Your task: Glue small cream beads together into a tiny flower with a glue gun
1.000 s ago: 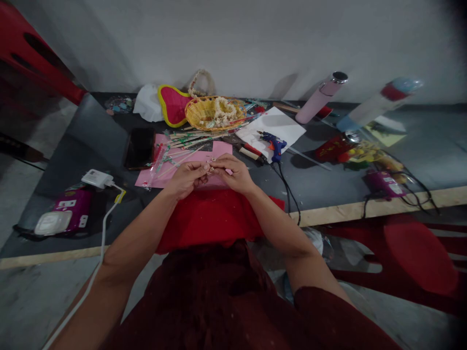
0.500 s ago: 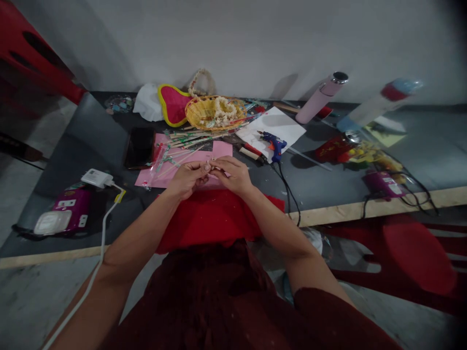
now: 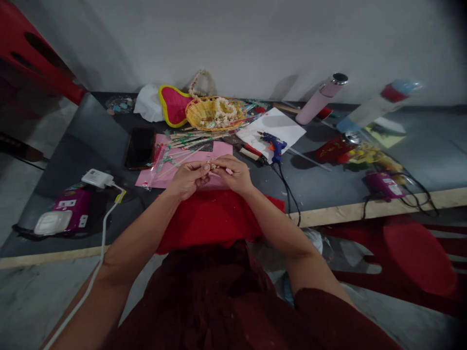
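Note:
My left hand (image 3: 188, 180) and my right hand (image 3: 234, 173) meet over the pink paper (image 3: 168, 180), fingertips nearly touching. Between them is a small cream-coloured piece (image 3: 213, 166), pinched by the fingers of both hands; its shape is too small to make out. A red cloth (image 3: 215, 218) lies at the table edge under my wrists. Behind the hands are thin sticks with green-marked wrappers (image 3: 186, 138) and a yellow woven basket (image 3: 199, 114) holding a cream beaded string (image 3: 224, 113).
A blue glue gun (image 3: 275, 146) rests on white paper (image 3: 288, 127), its cable hanging over the edge. A black phone (image 3: 140, 148) lies left. Right stand a pink flask (image 3: 317, 103) and a red can (image 3: 337, 147). A white cable (image 3: 103, 238) crosses near my left arm.
The fingers of my right hand have shifted slightly, and more of the small cream piece shows between the fingertips. Both arms stay nearly where they were.

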`<action>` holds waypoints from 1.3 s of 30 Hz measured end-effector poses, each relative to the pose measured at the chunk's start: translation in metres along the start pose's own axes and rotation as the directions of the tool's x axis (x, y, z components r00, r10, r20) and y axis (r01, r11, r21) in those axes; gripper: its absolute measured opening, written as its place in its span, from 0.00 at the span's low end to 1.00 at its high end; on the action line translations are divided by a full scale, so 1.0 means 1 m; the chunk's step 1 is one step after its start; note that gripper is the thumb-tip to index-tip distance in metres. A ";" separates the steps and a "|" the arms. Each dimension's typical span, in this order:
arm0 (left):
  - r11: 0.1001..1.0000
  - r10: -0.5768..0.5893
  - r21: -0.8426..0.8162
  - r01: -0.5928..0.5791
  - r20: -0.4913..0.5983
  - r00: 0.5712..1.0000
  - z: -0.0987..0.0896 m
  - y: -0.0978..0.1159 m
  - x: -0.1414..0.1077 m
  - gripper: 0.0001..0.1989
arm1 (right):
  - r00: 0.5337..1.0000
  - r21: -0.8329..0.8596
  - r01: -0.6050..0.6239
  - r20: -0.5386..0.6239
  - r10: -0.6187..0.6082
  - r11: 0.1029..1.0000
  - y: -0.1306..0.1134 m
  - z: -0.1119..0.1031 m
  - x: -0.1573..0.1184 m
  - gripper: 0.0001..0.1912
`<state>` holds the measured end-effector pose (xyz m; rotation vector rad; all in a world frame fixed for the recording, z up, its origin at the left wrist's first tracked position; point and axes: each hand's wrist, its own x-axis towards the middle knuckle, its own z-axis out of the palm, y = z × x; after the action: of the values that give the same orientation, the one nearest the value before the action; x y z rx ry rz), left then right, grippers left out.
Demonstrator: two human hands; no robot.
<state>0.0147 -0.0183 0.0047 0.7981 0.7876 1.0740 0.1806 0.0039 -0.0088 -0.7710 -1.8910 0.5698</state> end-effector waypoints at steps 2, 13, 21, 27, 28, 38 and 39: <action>1.000 -0.005 0.018 0.005 -0.007 1.000 0.001 0.001 0.000 0.12 | 1.000 -0.001 -0.012 0.026 0.012 1.000 -0.001 -0.002 0.000 0.12; 0.996 0.037 0.079 -0.037 0.002 0.999 -0.003 -0.003 0.003 0.12 | 0.999 0.027 -0.007 0.036 0.006 1.000 0.002 -0.002 0.000 0.11; 0.977 0.083 0.194 -0.087 0.025 0.996 -0.004 -0.002 0.003 0.11 | 0.999 0.036 -0.005 0.040 0.004 0.999 0.002 -0.004 0.000 0.12; 0.977 0.053 0.205 -0.055 0.014 0.998 -0.003 -0.002 0.004 0.13 | 1.000 -0.046 -0.023 0.008 0.023 0.999 0.004 -0.002 0.000 0.09; 0.977 0.054 0.206 -0.057 0.016 0.998 -0.003 -0.002 0.004 0.13 | 1.000 -0.053 -0.023 0.001 0.023 0.998 0.004 -0.002 -0.001 0.09; 0.997 0.064 0.051 -0.058 -0.127 0.990 -0.004 0.003 0.007 0.11 | 0.996 -0.087 -0.083 -0.048 0.079 0.993 0.009 -0.013 0.004 0.09; 0.998 0.063 0.037 -0.059 -0.139 0.988 -0.005 0.004 0.007 0.11 | 0.994 -0.114 -0.109 -0.042 0.105 0.988 0.012 -0.016 0.004 0.09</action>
<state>0.0110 -0.0096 0.0046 0.7846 0.9060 1.1842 0.1966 0.0161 -0.0078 -0.9564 -1.8707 0.5124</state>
